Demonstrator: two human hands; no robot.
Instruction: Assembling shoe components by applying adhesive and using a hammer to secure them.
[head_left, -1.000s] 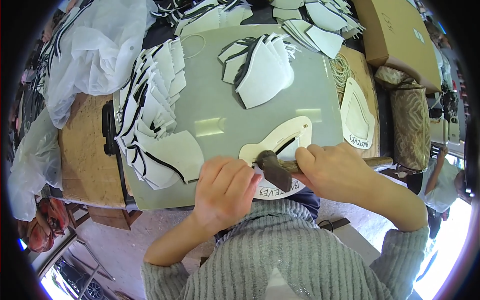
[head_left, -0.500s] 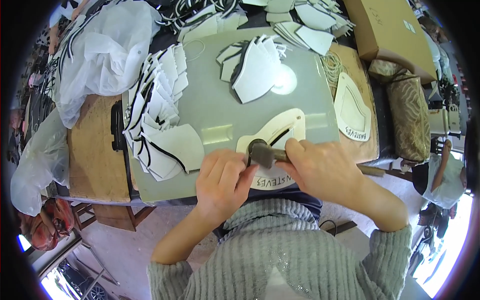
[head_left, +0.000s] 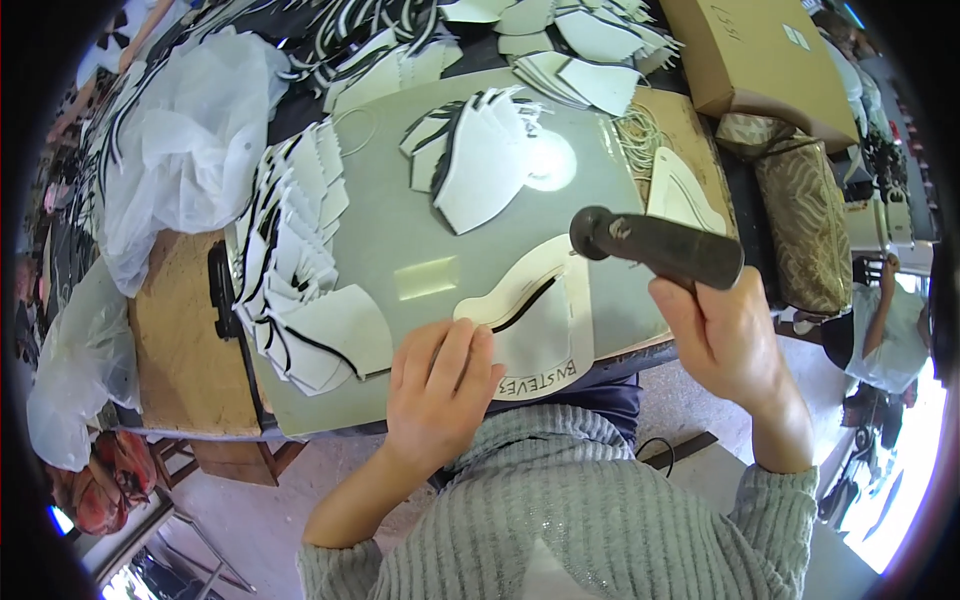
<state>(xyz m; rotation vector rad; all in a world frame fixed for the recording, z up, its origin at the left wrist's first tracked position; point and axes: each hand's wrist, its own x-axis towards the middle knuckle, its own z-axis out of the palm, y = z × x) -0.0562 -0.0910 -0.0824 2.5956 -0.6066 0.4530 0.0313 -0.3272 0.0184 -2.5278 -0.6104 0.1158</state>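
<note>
Head view, looking down: the left hand (head_left: pixel 440 385) is pressing flat, fingers spread and not gripping anything, on the near edge of a cream template (head_left: pixel 535 315) that is lying on the grey-green cutting mat (head_left: pixel 400 230), close to the person's chest. A thin white cut piece (head_left: pixel 535 335) is sitting under the template, a dark trim line showing through its slot. The right hand (head_left: pixel 725 335) is wrapping its fingers tightly around the dark handle of a hammer-like tool (head_left: pixel 655 245), lifting it clear above the mat, round head pointing left over the template's far end (whether it is a mallet or a roller is hard to tell at this angle). The template is looking stiff and light, likely to slide on the smooth mat, so pinning it flat near its edge seems best; the piece beneath is looking soft and floppy. Stacks of white pieces (head_left: pixel 290 280) are fanning along the mat's left side, more pieces (head_left: pixel 480 160) lying at its far end.
</note>
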